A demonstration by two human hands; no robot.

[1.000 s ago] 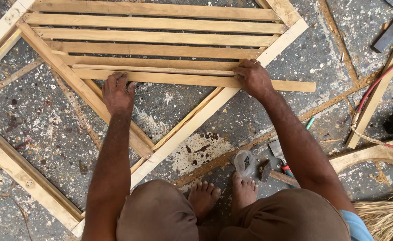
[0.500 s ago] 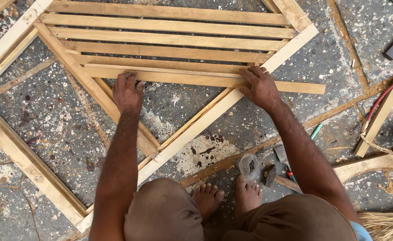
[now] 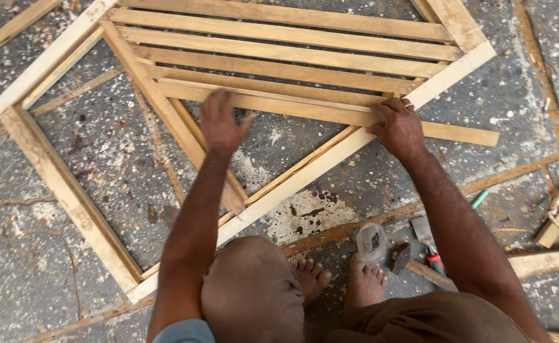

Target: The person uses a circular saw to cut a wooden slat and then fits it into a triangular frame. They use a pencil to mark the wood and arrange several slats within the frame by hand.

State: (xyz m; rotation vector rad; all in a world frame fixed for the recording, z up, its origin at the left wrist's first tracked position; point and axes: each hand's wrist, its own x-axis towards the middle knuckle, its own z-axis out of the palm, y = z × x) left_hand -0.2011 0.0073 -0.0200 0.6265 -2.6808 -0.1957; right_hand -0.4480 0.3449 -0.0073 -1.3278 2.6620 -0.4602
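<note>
The loose slat (image 3: 330, 114) lies across the wooden frame (image 3: 305, 178), long axis running left to right, right end overhanging. The right hand (image 3: 399, 130) presses it flat near that end. The left hand (image 3: 221, 124) hovers over its left part, grip wide, holding nothing.

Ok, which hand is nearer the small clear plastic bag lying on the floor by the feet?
Right. The right hand presses the loose slat above the small clear plastic bag; the left hand is farther off, up and left.
</note>
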